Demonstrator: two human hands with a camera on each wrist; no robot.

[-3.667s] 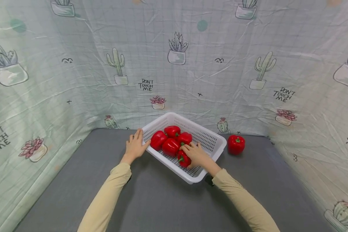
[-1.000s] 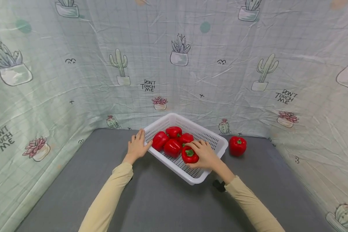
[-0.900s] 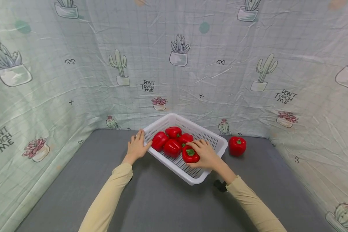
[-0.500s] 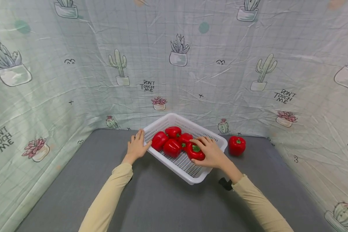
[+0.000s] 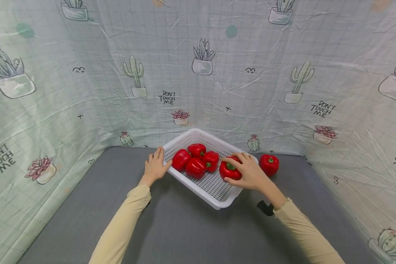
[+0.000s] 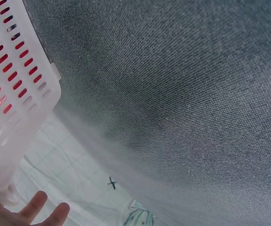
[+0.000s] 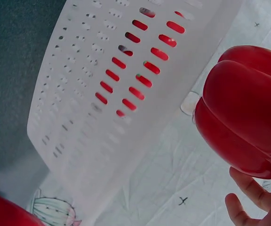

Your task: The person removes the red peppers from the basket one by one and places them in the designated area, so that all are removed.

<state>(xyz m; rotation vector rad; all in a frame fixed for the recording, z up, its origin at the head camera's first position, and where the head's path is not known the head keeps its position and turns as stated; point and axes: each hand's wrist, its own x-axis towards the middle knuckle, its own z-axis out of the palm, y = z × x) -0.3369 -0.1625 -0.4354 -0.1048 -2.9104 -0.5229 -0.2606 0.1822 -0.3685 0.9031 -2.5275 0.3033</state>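
Observation:
In the head view my right hand grips a red bell pepper, thumb and fingers spread round its sides, green stem up. The right wrist view shows this pepper raised above the rim of the white perforated basket. My left hand rests at the left corner of the basket, fingers fairly straight along its outside and thumb at the near rim. Several other red bell peppers lie together in the basket's left half. In the left wrist view, fingertips show below the basket wall.
One more red bell pepper stands on the grey tabletop just right of the basket. A cloth backdrop printed with cacti closes off the back and both sides.
My right hand has closed round the front pepper in the basket, turned it stem up, and carried it up and right toward the basket's right end. The left hand has stayed at the corner.

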